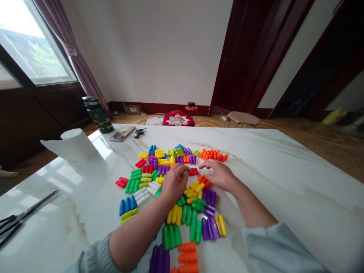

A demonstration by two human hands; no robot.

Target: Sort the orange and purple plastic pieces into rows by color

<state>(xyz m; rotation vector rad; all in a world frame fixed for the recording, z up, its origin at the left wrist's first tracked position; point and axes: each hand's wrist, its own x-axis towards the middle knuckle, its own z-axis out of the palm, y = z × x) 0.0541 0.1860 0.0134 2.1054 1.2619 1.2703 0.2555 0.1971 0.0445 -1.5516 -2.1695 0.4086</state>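
Bright plastic pieces shaped like joined rounded pegs lie spread over the white marbled table (pixel 284 182). My left hand (pixel 174 182) is over the middle of them, its fingers curled down and thumb close to the index finger. A bit of yellow shows by its fingertips, but what the fingers hold is hidden. To its right, my right hand (pixel 220 175) reaches in with fingers apart and nothing in them. Between the hands lies a red piece (pixel 193 171). Orange and yellow pieces (pixel 197 186) sit just below the right fingertips, and green pieces (pixel 189 214) lie nearer me.
An orange cluster of pieces (pixel 213 154) lies at the back right of the pile. Scissors (pixel 25 216) rest at the left. Farther back are a paper roll (pixel 79 146), a camouflage flask (pixel 98 115), a phone (pixel 122 134) and keys (pixel 138 133). A stool (pixel 243 117) stands beyond the table.
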